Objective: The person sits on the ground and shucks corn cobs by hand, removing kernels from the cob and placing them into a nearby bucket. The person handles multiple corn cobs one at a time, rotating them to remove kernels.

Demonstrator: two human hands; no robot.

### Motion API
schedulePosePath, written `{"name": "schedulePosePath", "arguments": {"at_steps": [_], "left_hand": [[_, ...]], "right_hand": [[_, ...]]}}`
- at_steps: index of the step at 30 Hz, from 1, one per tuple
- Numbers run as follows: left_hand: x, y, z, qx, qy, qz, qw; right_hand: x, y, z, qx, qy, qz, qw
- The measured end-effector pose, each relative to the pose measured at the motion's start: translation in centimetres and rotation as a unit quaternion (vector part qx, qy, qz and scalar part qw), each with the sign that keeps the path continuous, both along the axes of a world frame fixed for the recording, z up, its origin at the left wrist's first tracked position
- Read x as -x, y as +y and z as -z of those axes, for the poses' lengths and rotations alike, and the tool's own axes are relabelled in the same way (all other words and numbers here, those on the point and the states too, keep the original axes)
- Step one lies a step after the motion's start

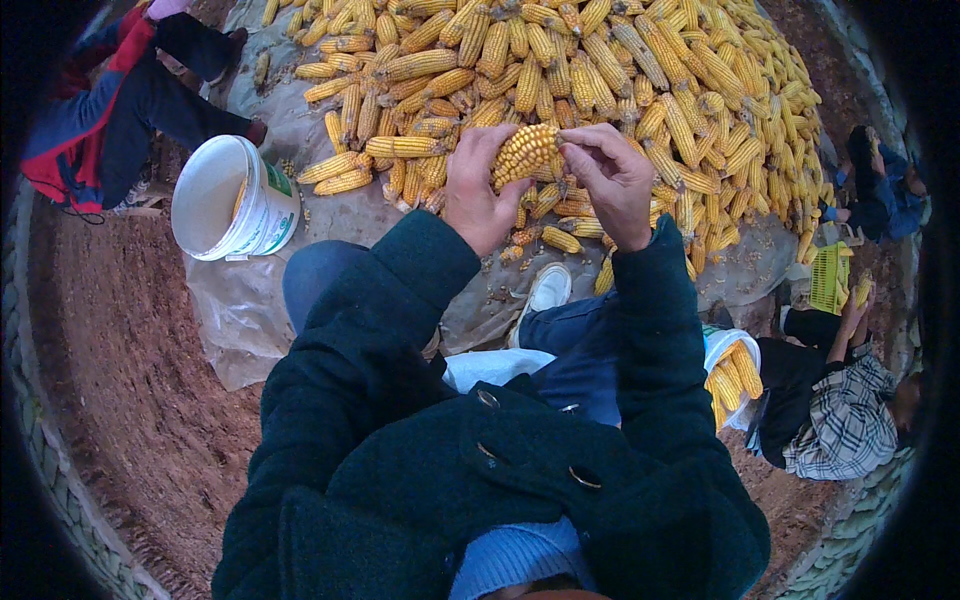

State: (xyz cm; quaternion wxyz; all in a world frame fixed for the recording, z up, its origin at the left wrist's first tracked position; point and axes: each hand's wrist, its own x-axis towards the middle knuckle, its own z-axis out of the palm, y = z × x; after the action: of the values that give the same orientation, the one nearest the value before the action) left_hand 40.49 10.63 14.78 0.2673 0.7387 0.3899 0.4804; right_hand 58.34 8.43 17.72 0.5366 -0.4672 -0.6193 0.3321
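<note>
An ear of corn [524, 154] with yellow kernels is held up in front of me, between my two hands. My left hand [476, 190] wraps round it from the left, thumb at its lower side. At its right end, the fingertips and thumb of my right hand [614, 182] pinch together; whether they grip the ear's tip or a small bit there is hard to see. Behind and beyond my hands rises a large heap of corn ears [560, 65], husked and yellow, some with darker patches.
A white bucket [222, 200] lies tilted at the left. Another white bucket [728, 345], full of corn ears, stands by my right side. A yellow-green basket [829, 278] is at the right. People sit at the left and right. A grey sheet [240, 320] lies under the heap.
</note>
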Motion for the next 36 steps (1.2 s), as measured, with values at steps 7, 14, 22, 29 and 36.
{"name": "schedulePosePath", "arguments": {"at_steps": [7,14,22,29,36], "left_hand": [[0.1,-0.2,-0.2,-0.042,0.051,-0.012,0.998],[0.4,-0.4,-0.7,-0.103,0.114,-0.021,0.988],[0.2,-0.6,-0.8,-0.064,0.094,-0.006,0.993],[-0.4,-0.4,0.0,0.02,0.011,0.038,0.999],[-0.2,0.1,0.8,0.069,-0.02,0.021,0.997]], "right_hand": [[0.0,0.0,0.0,-0.031,-0.072,0.041,0.996],[0.4,-0.3,-0.5,-0.016,-0.113,0.052,0.992],[0.5,-0.2,-0.3,-0.035,-0.16,0.064,0.984],[0.6,-0.2,0.0,-0.068,-0.138,0.065,0.986],[0.3,0.0,0.3,-0.058,-0.117,0.023,0.991]]}}
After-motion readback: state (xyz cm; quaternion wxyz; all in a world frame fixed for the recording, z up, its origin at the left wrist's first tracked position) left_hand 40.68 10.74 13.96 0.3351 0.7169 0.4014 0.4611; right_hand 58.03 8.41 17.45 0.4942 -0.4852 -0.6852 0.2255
